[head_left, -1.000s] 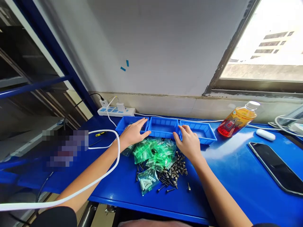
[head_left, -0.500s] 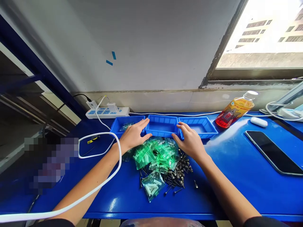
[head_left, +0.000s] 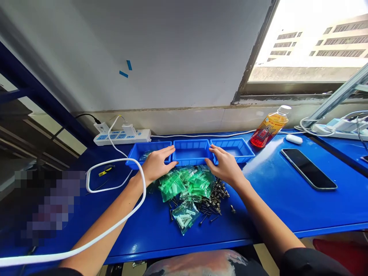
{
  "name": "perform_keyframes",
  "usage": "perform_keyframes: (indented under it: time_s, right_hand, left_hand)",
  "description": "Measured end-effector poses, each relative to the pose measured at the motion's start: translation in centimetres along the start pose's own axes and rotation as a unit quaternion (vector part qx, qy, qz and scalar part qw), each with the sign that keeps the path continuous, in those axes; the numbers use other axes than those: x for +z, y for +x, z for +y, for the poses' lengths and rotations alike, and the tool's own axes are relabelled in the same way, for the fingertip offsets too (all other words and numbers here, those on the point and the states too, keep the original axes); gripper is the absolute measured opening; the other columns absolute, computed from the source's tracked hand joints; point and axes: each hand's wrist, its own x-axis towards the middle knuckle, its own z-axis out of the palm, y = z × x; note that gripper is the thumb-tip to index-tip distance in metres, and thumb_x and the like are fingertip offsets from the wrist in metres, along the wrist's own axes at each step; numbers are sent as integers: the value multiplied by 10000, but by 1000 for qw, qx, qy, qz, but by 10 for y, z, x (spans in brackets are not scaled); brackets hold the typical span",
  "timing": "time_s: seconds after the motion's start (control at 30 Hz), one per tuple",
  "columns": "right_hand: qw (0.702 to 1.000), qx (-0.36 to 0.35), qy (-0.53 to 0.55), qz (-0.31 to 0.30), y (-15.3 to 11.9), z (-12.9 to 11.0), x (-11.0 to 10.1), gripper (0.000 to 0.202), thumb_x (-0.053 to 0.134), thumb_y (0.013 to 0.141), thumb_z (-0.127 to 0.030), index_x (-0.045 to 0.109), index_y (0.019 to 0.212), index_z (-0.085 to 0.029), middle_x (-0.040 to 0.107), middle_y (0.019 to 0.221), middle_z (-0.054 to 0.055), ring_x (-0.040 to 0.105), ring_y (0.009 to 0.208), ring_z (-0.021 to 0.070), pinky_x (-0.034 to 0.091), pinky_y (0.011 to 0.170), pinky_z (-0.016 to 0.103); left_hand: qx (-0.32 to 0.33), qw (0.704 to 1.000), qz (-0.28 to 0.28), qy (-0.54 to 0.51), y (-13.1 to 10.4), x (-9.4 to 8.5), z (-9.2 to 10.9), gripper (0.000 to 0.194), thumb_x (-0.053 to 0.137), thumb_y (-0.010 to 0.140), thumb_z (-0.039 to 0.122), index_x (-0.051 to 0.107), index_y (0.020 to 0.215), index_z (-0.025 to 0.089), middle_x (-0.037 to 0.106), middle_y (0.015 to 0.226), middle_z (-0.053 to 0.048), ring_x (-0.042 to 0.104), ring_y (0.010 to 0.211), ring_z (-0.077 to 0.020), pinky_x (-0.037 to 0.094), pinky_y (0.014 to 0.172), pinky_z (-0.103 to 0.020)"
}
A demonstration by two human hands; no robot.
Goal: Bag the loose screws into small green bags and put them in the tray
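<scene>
Three blue trays stand in a row: the left tray (head_left: 135,150) with a clear packet inside, the middle tray (head_left: 191,159), and the right tray (head_left: 243,151). My left hand (head_left: 157,163) rests over the meeting edges of the left and middle trays, thumb and fingers apart. At the joint of the middle and right trays is my right hand (head_left: 224,165), fingers also spread. Neither hand holds anything. In front of the trays lie green-tinted plastic packets (head_left: 186,182) with pale pieces inside, beside a heap of dark metal screws (head_left: 217,195). One packet (head_left: 184,216) lies nearer the table's front edge.
A white cable (head_left: 115,230) loops across my left forearm. Behind the left tray is a power strip (head_left: 122,137). To the right are a bottle (head_left: 268,128), a white case (head_left: 294,139) and a phone (head_left: 308,168). A yellow-and-black item (head_left: 106,171) lies at left.
The view has shifted to the right, so the scene sits further left. My hands stay at the tray joints, with my right fingers slightly nearer the middle tray's edge.
</scene>
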Motion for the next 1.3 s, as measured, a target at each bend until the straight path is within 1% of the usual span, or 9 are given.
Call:
perform_keyframes:
  time_s: [0.27,0.43,0.53,0.67,0.73,0.8,0.97,1.13,1.3]
  right_hand:
    - [1000,-6,-4,3,1,-3,-1,272,515,802,-311,681,967,-172,668,1105,122,617,1040,269,500,885,423]
    - [989,-112,37,93,-1,-12,-18,206,491,834,-277,671,862,-181,689,856,86,611,895,234,488,833,412]
    - [986,-164,31,8,-6,-19,-30,161,530,822,-250,666,887,-193,668,825,57,589,789,196,490,747,359]
    - [976,-170,-42,-133,-9,-21,-31,142,588,781,-192,681,889,-184,653,782,45,587,777,189,475,728,324]
    - [973,-168,-66,-146,-8,-20,-28,132,554,795,-160,684,802,-180,653,756,47,588,750,185,461,697,311]
    - [979,-163,-60,-108,-7,-19,-27,192,505,822,-163,669,725,-181,649,714,46,582,711,178,442,662,301]
    - [985,-81,146,41,-7,-28,-22,196,457,838,-235,629,760,-187,646,658,15,557,596,123,420,566,241]
    - [946,-19,323,5,-11,-41,-13,163,468,807,-265,597,758,-178,598,575,-18,514,485,90,414,476,209]
    - [933,-23,360,15,-15,-49,-17,158,493,802,-271,620,762,-186,612,598,-11,529,504,92,423,473,210]
  left_hand:
    - [-14,1000,-22,2,-5,-2,3,460,582,757,349,625,1167,144,571,1277,-74,553,1171,-248,429,1047,-391]
    - [5,999,-40,35,-6,-6,10,486,570,786,409,600,1191,143,541,1315,-106,506,1212,-273,427,1028,-434]
    - [36,998,0,48,-7,-5,15,407,554,808,376,622,1142,153,571,1265,-111,488,1210,-282,428,1004,-460]
    - [89,993,78,23,-10,1,24,301,495,848,341,645,1048,174,634,1121,-90,526,1128,-256,434,974,-448]
    - [115,988,104,3,-12,3,29,281,465,862,334,655,989,171,655,1037,-86,543,1083,-248,444,951,-435]
    - [137,984,113,-21,-15,5,35,272,434,871,317,658,933,175,666,953,-78,561,1035,-238,457,925,-422]
    - [159,975,105,-111,-25,12,50,320,425,890,383,589,1061,168,653,974,-90,584,965,-221,494,841,-380]
    - [97,966,144,-192,-29,14,58,305,503,875,322,516,1143,176,624,980,-66,597,816,-150,493,605,-246]
    - [74,973,127,-178,-27,8,62,157,520,847,260,601,960,188,624,856,-37,566,729,-136,476,617,-255]
